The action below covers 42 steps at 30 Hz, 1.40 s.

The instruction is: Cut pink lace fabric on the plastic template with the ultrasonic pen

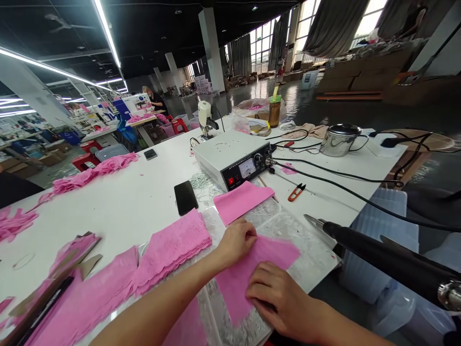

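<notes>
A thin pink fabric piece (236, 293) lies on the grey marbled board (306, 240) between my two hands. My left hand (237, 240) is closed at its upper edge, with curled fingers and the tips hidden. On the nearer right side, my right hand (275, 295) has its fingers bent and pressed together on the fabric's edge. Just beyond my left hand is a folded brighter pink fabric piece (243, 199). Stacks of pink lace-edged fabric (173, 245) stretch along the left, beside my left forearm.
A black handheld tool with a metal tip (360, 247) juts in from the right. Behind the board stand a control box with a dial (230, 158), a black phone (186, 197), orange thread snips (297, 192) and a lidded cup (340, 140). Cables (345, 187) cross the right side.
</notes>
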### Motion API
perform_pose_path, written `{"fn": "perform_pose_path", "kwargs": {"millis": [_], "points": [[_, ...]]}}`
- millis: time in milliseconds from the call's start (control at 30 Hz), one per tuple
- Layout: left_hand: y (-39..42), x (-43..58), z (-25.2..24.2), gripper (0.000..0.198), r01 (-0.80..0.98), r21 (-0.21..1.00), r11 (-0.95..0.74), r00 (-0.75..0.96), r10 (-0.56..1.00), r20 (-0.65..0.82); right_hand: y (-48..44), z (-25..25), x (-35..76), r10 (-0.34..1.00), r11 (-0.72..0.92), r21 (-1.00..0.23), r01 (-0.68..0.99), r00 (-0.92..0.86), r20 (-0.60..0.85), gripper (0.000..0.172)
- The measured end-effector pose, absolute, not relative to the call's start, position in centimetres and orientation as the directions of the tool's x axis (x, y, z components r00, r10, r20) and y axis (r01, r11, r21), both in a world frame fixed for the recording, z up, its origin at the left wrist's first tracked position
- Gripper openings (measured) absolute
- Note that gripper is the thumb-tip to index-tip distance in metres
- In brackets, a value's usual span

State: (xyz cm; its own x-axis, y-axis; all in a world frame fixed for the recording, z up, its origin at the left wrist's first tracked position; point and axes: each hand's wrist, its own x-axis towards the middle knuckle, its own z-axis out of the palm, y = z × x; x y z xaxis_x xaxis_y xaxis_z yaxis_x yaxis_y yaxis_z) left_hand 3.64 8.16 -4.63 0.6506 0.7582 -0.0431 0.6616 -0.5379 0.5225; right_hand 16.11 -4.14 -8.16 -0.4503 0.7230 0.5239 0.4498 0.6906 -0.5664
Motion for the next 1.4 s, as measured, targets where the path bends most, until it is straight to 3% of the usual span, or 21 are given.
{"fn": "perform_pose_path", "kwargs": {"millis": [267,633,867,1067,1400], "points": [[7.3,2.7,-5.3,0.018,0.516,0.534,-0.67,0.673,0.703,0.231,-4.1,-8.3,16.0,0.735,0.678,-0.567,0.467,-0.441,0.516,0.013],[7.5,1.7,-7.1,0.026,0.352,0.295,-0.888,0.704,0.459,0.541,-4.1,-8.4,15.8,0.732,0.681,-0.569,0.461,-0.425,0.532,0.011],[7.4,1.6,-7.0,0.027,0.298,0.183,-0.937,0.733,0.348,0.584,-3.6,-7.4,16.4,0.744,0.668,-0.628,0.399,-0.376,0.552,0.016],[7.1,1.4,-6.9,0.026,0.301,0.146,-0.942,0.75,0.329,0.574,-0.6,-6.4,19.8,0.91,0.379,-0.79,0.482,-0.041,0.412,0.019],[6.9,1.3,-6.6,0.027,0.322,0.138,-0.936,0.762,0.343,0.55,2.2,-6.4,20.6,0.984,0.178,-0.829,0.53,-0.072,0.165,0.017]]}}
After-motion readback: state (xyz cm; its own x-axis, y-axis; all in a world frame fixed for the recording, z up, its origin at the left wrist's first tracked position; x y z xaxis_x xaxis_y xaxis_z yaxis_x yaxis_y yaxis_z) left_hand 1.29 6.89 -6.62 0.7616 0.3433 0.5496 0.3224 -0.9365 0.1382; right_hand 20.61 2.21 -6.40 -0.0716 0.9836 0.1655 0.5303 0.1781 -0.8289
